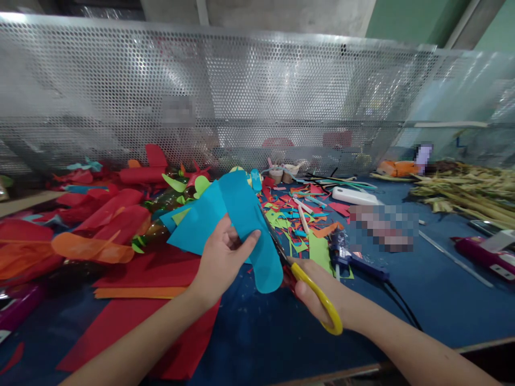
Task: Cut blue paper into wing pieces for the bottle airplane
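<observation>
My left hand [225,252] pinches a sheet of blue craft foam or felt [263,257] with a rounded lower end, thumb on top. In my right hand [322,289] is a pair of scissors [317,295] with a yellow handle loop. Their dark blades lie along the right edge of the blue sheet; whether they touch it at the tips I cannot tell. Another blue sheet [197,220] sits behind my left fingers. Below that hand lie red sheets [181,332] with a thin orange strip [140,292] between them.
Coloured scraps [298,214] litter the table's middle. A blue glue gun [341,252] with a black cord lies right of my right hand. Red and orange cut-outs [112,214] pile up at left. Dried stalks [462,182] lie far right. A perforated metal screen [257,96] closes the back.
</observation>
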Demonstrator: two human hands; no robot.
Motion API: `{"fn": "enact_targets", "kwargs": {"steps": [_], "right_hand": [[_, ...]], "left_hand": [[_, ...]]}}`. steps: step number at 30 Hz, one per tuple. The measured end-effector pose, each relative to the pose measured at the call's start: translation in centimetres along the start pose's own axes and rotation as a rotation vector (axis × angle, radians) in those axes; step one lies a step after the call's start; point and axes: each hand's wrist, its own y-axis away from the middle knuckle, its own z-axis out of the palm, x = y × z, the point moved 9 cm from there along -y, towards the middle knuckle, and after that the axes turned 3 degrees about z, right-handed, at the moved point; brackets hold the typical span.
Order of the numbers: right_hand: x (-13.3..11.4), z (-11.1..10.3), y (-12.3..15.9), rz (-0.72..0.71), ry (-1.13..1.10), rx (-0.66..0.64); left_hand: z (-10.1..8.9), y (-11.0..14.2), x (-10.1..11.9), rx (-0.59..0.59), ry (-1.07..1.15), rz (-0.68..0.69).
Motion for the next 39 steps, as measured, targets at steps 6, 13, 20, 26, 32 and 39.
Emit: {"fn": "enact_targets", "kwargs": {"steps": [6,13,20,26,32,39], "right_hand": [[0.6,-0.1,-0.2,0.024,0.026,0.039],[2.1,0.7,-0.4,0.114,-0.027,-0.010],[3.0,1.0,-0.2,0.148,-0.066,0.006],[3.3,1.0,-0.1,0.181,-0.069,0.021],[3.3,1.0,-0.1,0.178,-0.059,0.031],[3.1,1.0,-0.2,0.176,-0.069,0.025]], "left_hand": [[-0.1,0.0,-0.2,0.011,-0.052,-0.011],[-0.3,0.1,-0.3,0.020,-0.093,0.004],[-0.1,0.0,-0.4,0.008,-0.049,0.002],[-0.1,0.1,-0.6,0.008,-0.038,-0.022],[0.0,0.0,-0.6,-0.001,-0.010,-0.020],[0.0,0.1,-0.6,0.007,0.022,-0.018]]}}
